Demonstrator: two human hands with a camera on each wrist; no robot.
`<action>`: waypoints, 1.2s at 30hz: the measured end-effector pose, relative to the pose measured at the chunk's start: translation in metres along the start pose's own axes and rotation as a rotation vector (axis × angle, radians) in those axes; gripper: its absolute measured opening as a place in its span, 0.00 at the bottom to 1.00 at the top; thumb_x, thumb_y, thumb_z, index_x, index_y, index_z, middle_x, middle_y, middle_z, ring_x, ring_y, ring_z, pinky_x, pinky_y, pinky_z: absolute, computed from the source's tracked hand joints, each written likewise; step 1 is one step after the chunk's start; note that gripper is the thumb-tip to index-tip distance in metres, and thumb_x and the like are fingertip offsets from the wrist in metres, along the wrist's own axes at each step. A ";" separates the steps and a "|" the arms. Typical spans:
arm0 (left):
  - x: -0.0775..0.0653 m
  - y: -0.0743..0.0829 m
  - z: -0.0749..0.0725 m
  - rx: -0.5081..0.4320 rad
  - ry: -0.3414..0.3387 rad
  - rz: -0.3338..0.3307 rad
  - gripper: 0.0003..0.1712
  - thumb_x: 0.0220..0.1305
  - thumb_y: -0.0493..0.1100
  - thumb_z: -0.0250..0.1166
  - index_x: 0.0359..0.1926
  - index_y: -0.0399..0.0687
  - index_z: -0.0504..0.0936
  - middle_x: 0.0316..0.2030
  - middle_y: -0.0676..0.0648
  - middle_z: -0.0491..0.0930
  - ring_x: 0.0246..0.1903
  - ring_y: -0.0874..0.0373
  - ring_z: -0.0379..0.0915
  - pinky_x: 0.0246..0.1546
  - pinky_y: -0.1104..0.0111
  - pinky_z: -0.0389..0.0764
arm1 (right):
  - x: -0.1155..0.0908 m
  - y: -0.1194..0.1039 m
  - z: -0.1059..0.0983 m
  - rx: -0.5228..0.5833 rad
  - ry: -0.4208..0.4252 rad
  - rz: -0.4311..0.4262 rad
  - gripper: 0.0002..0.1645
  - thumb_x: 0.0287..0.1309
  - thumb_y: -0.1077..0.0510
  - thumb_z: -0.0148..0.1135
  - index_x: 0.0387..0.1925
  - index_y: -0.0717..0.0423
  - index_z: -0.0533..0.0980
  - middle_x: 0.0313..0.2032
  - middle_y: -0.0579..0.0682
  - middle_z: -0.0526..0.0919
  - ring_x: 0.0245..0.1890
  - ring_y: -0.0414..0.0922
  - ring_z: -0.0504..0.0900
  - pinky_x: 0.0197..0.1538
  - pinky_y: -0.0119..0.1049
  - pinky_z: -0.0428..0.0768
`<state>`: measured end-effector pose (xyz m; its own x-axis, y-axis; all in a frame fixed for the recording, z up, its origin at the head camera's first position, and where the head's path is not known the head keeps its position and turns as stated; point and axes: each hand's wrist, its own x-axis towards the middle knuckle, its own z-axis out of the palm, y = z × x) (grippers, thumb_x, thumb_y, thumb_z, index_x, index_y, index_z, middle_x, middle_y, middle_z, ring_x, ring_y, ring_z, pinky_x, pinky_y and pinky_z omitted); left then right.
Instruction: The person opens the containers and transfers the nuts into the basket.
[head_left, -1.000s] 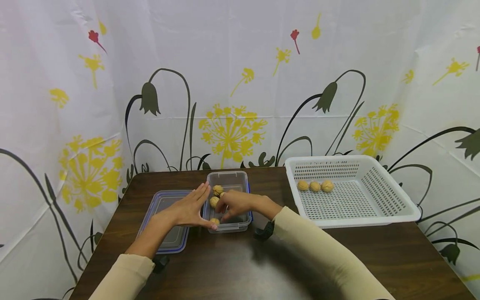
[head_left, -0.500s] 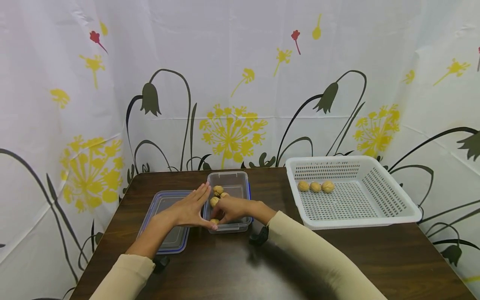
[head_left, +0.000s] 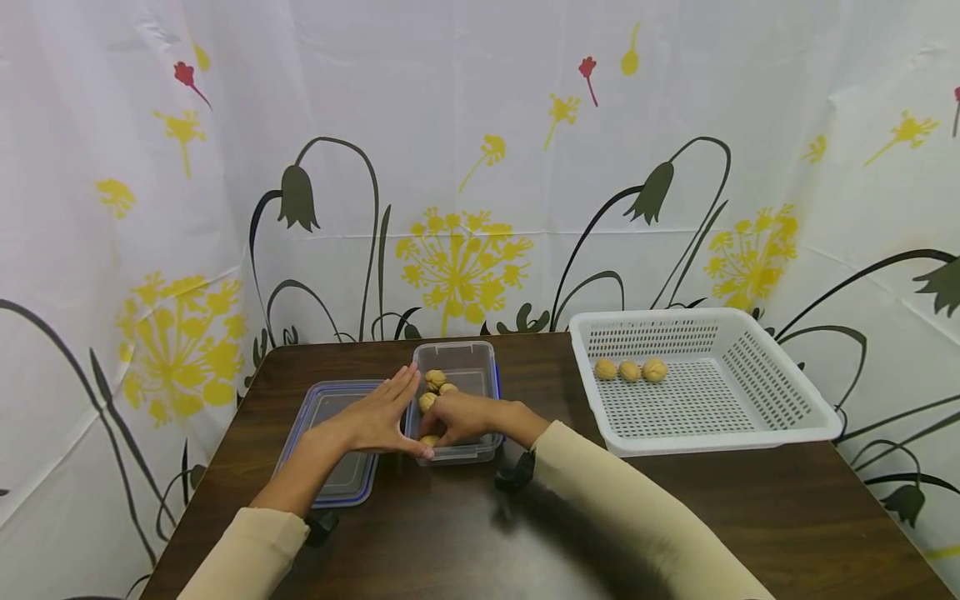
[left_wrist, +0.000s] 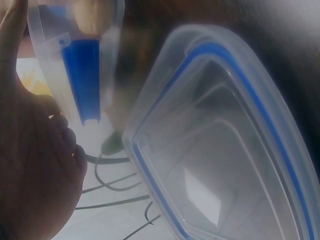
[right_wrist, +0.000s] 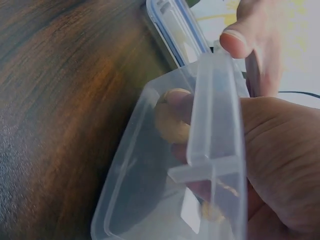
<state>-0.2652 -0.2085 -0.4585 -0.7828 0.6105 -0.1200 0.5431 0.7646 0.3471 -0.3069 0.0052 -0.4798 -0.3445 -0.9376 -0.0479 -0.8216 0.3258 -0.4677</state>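
A clear plastic food container (head_left: 468, 360) stands near the back of the table, with several walnuts (head_left: 435, 379) along its left side. My right hand (head_left: 468, 415) reaches down into it, and its thumb and fingers pinch a walnut (right_wrist: 170, 122) in the near left corner. Seen through the wall in the right wrist view, that walnut sits low in the container. My left hand (head_left: 373, 421) lies along the container's left side, fingers straight and thumb spread to the near corner. Part of the right hand's grip is hidden behind the container's rim in the right wrist view.
Left of the container, partly under the left forearm, lies a clear lid (head_left: 347, 483) with a blue seal. A white perforated basket (head_left: 731, 447) at the back right holds 3 walnuts (head_left: 655, 371). Behind the dark wooden table (head_left: 450, 533) hangs a flower-patterned curtain (head_left: 480, 108).
My right hand has shifted slightly left within the container, onto the near walnut, and another walnut behind its knuckles shows more. My left hand has stayed in place.
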 end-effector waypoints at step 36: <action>0.001 0.001 -0.001 -0.033 -0.017 -0.032 0.79 0.56 0.73 0.75 0.82 0.27 0.40 0.83 0.29 0.34 0.83 0.33 0.32 0.79 0.37 0.46 | -0.073 -0.004 -0.083 -0.031 0.087 -0.012 0.21 0.60 0.68 0.72 0.56 0.65 0.85 0.50 0.55 0.88 0.49 0.47 0.88 0.55 0.32 0.85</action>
<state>-0.2656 -0.2069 -0.4577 -0.7942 0.5894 -0.1476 0.5070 0.7768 0.3737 -0.3162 0.0827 -0.4015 -0.3717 -0.9277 0.0345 -0.8390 0.3197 -0.4403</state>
